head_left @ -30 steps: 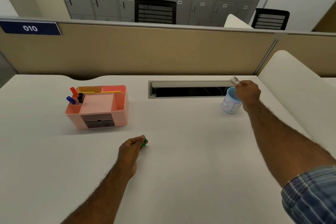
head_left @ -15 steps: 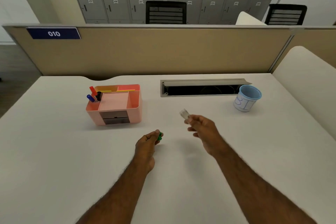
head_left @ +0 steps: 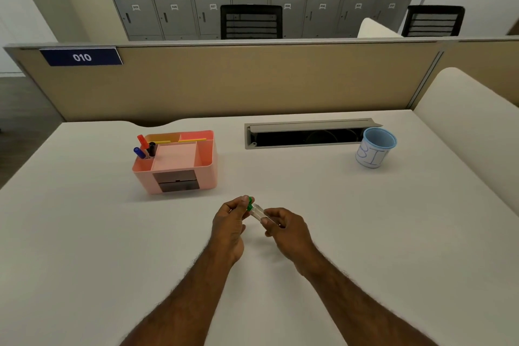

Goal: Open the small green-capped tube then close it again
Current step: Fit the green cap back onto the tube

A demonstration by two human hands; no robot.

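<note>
Both hands are meeting: left hand [head_left: 229,222] pinching the green cap [head_left: 249,203], right hand [head_left: 283,229] gripping the clear tube [head_left: 257,211] at its ten o'clock.

The pink desk organizer [head_left: 179,161] stands on the white table [head_left: 84,233]; markers [head_left: 144,147] stand upright in its left rear compartment; the cable slot [head_left: 306,135] lies to its right; the blue cup [head_left: 375,149] stands further right.

Clear tube [head_left: 257,211] – tilted, above table; green cap [head_left: 249,203] at its upper-left end.
</note>
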